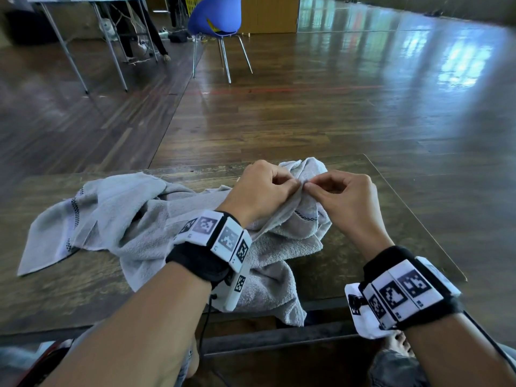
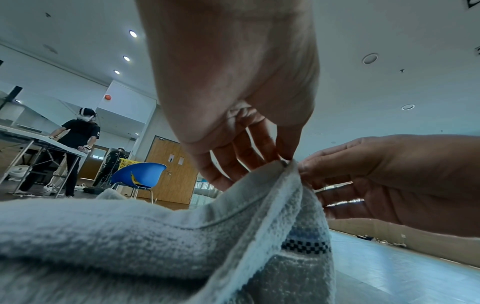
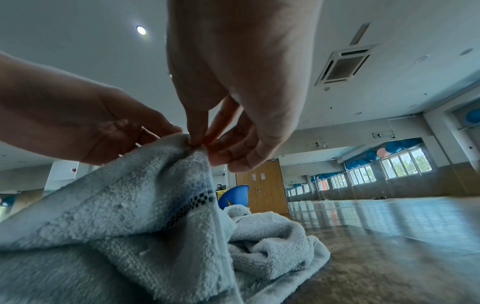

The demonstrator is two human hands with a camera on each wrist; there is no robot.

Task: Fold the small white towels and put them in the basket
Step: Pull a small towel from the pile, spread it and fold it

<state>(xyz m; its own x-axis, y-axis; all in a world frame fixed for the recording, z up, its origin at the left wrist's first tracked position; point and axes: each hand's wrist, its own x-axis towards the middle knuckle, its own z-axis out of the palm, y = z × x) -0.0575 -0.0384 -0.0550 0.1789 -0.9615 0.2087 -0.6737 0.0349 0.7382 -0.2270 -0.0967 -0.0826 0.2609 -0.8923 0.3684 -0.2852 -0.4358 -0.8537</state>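
The dark wooden tabletop (image 1: 391,233) lies bare to the right of the right hand (image 1: 346,202), and along its far edge beyond the left hand (image 1: 262,191). The crumpled pale grey terry towel (image 1: 125,219) (black checked stripes near its ends) covers the middle and left, draping over the near edge. A blue plastic chair (image 1: 215,15) stands well away on the floor.

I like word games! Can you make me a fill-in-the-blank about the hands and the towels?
1. Both hands pinch the edge of a white ____.
2. The left hand and right hand meet above a wooden ____.
3. The chair far behind is coloured ____.

Missing words: towel; table; blue.
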